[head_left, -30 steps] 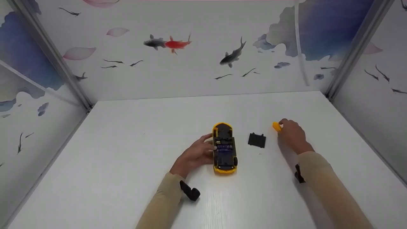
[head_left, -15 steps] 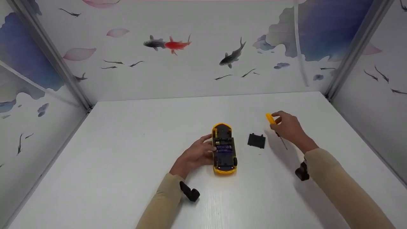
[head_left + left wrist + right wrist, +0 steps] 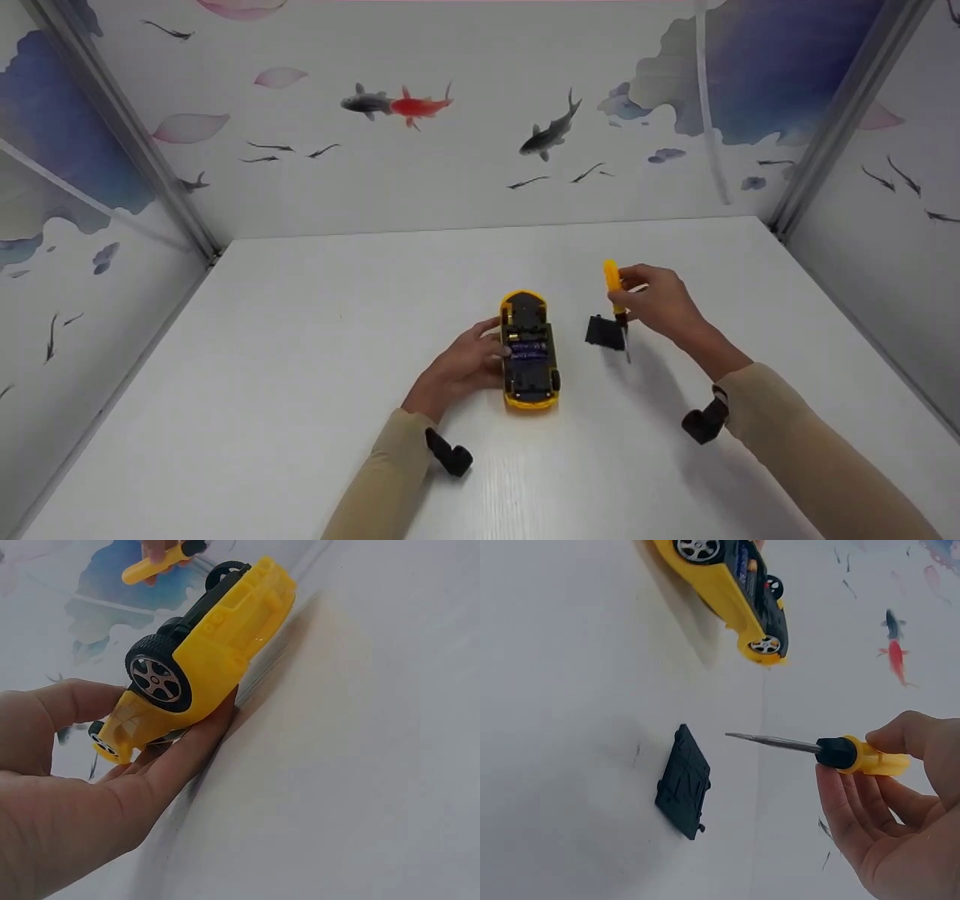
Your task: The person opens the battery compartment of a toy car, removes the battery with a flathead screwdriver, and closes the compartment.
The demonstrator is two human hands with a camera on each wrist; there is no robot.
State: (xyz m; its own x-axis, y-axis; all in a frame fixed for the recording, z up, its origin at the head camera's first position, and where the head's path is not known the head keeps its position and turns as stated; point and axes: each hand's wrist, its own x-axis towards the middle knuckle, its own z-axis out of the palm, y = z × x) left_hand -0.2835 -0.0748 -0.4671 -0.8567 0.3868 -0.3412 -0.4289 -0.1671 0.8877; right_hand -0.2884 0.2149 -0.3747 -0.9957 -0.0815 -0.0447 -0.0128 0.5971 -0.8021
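Note:
A yellow toy car [image 3: 529,386] lies upside down on the white table, its black underside and dark blue batteries [image 3: 529,351] facing up. My left hand [image 3: 461,367] grips the car from its left side, thumb on the edge of the underside and fingers beneath, as the left wrist view also shows. In my right hand [image 3: 664,300] is a screwdriver [image 3: 866,757] with a yellow and black handle, pinched between thumb and fingers. Its metal shaft points down, above the table. Between car and screwdriver lies a black battery cover [image 3: 684,784], flat on the table and apart from the car.
The white table [image 3: 300,390] is bounded by a back wall [image 3: 465,180] and side walls printed with fish and petals. Metal posts stand in both back corners. A black wrist camera [image 3: 450,454] sits on the left sleeve, another [image 3: 705,424] on the right.
My right hand has lifted the screwdriver and brought it leftward to beside the battery cover, turning its shaft more upright. My left hand and the toy car stay in place.

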